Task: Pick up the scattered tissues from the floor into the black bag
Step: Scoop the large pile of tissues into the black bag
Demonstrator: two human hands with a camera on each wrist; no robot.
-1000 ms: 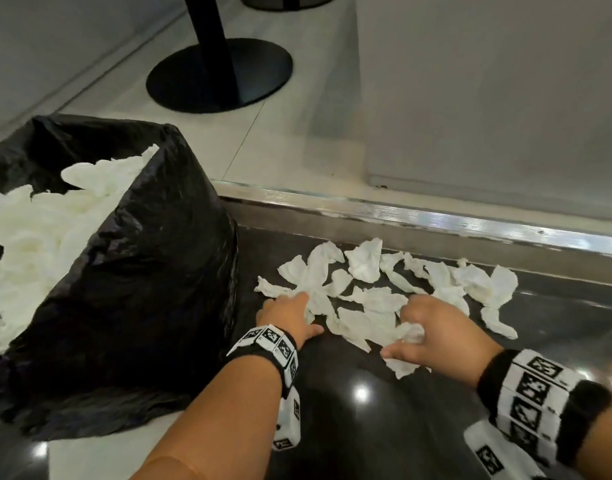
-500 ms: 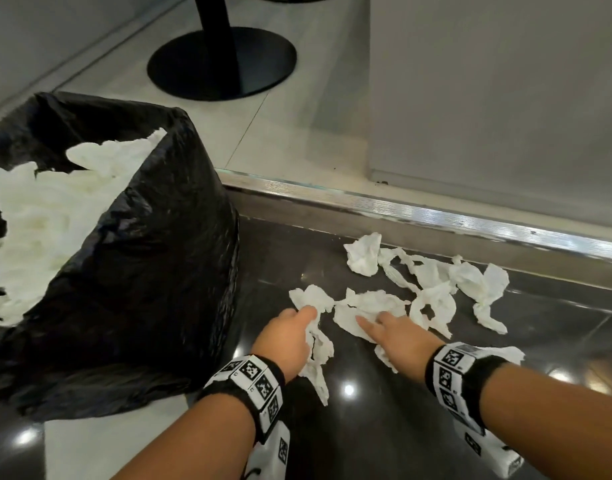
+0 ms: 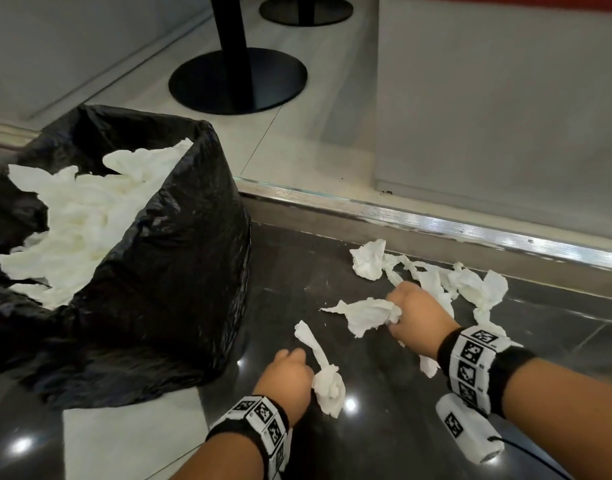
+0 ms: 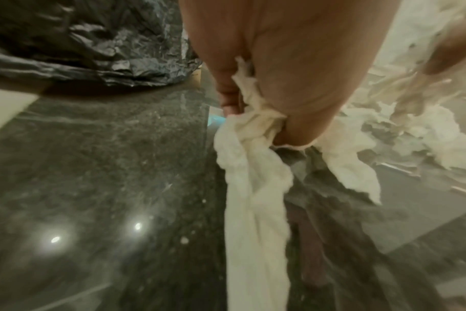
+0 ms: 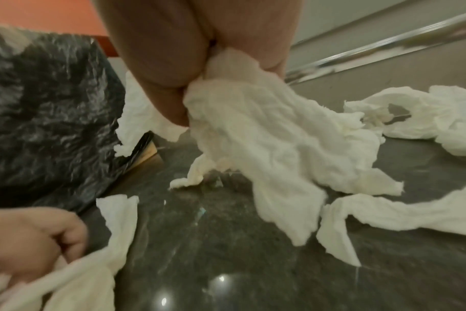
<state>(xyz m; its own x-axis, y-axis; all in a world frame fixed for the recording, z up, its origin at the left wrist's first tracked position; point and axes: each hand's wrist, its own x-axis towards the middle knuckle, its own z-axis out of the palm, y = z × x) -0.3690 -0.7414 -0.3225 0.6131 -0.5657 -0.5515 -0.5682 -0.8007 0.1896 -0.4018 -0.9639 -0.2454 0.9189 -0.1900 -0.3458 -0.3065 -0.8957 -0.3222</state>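
A black bag point(image 3: 166, 289) stands open on the left, with a heap of white tissues point(image 3: 82, 220) inside it. My left hand point(image 3: 290, 370) grips a twisted bunch of tissues point(image 3: 327, 382) just above the dark floor; the left wrist view shows that bunch point(image 4: 253, 189) trailing from my fist. My right hand point(image 3: 406, 308) grips a crumpled wad of tissues point(image 3: 363, 315), which the right wrist view shows as the wad point(image 5: 274, 143) hanging from my fingers. Several loose tissues point(image 3: 470, 282) lie on the floor beyond my right hand.
A metal threshold strip point(image 3: 436, 230) runs across behind the tissues, with a pale tiled floor beyond. A black round table base point(image 3: 238, 81) stands on it, a second base point(image 3: 306, 10) farther back. A grey wall panel point(image 3: 505, 98) rises at the right.
Both hands have closed on tissues and drawn them back toward me, thinning the spread on the floor. The view has shifted, showing more of the bag's inside.
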